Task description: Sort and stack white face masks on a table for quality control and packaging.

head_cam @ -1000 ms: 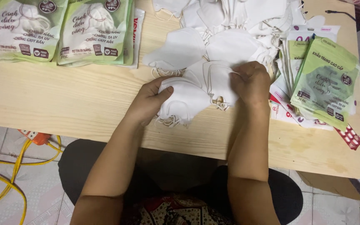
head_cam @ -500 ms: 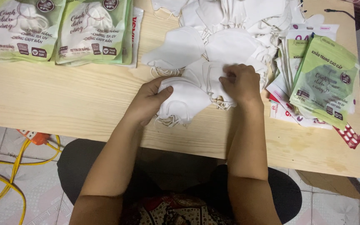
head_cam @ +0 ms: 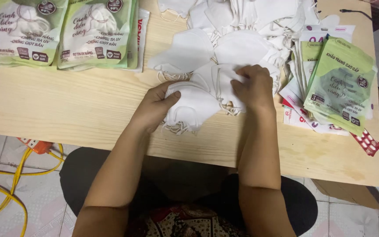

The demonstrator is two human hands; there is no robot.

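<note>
Left hand [head_cam: 156, 105] and right hand [head_cam: 253, 85] pinch soft, curved white masks [head_cam: 198, 98] on grained wooden table [head_cam: 66, 114]; far mask pile [head_cam: 242, 17] cropped.

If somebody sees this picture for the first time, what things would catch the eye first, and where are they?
First comes the fanned stack of white face masks at the middle of the wooden table, with the left hand and the right hand pressing on it. Behind it lies a loose heap of more white masks. Green and white packets lie at the far left and at the right edge.
</note>
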